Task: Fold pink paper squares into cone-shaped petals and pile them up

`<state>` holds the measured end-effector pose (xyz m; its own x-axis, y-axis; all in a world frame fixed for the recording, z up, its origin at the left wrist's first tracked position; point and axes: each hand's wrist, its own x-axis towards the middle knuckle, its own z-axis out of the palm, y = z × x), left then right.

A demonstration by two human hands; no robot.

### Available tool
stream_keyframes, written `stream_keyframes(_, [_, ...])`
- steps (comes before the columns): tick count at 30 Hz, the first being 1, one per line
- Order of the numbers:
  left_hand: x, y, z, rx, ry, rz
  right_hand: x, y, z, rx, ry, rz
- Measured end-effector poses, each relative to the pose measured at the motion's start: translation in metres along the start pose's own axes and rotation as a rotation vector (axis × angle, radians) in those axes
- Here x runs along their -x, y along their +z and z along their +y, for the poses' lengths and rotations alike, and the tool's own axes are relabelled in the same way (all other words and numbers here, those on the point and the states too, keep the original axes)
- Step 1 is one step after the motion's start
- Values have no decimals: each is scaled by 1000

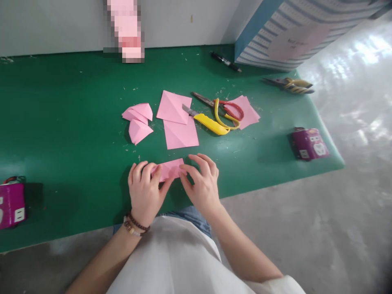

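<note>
Between my hands, near the table's front edge, is a pink sheet of paper (170, 168) folded into a narrow strip. My left hand (146, 185) pinches its left end between thumb and fingers. At the right end, my right hand (200, 183) grips the paper with thumb and forefinger, its other fingers curled above. Just beyond lie two creased pink squares (181, 136), partly overlapping. Folded pink paper pieces (139, 122) sit to their left. A yellow utility knife (211, 124) rests with its blade tip over the squares, touching scissors (226, 108) with red and yellow handles.
More pink paper (249, 112) lies under the scissors' handles. A black pen (226, 62), yellow-handled pliers (290, 85) and a blue-striped box (275, 36) are at the back right. Purple boxes stand on the right (310, 143) and left (12, 204) of the green table (76, 143). Paper scraps are scattered about.
</note>
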<state>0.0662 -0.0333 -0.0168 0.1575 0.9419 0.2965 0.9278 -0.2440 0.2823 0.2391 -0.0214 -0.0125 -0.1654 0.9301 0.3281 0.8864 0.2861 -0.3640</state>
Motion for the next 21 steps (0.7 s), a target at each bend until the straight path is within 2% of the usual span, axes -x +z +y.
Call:
stream_keyframes(4, [-6,-5,-4,6,55,-48,-5,11,3,24,-52,-25])
stream_keyframes(10, [-32,-19,-34,62,341,-213,1,15,2,89,-39,-30])
stream_keyframes(13, [-42,-22,-43,77,442,-252,4,15,-4,123,-41,-27])
stream_keyframes(21, [-43,-19,-50,129,495,-293,11,23,-27,122,-53,-8])
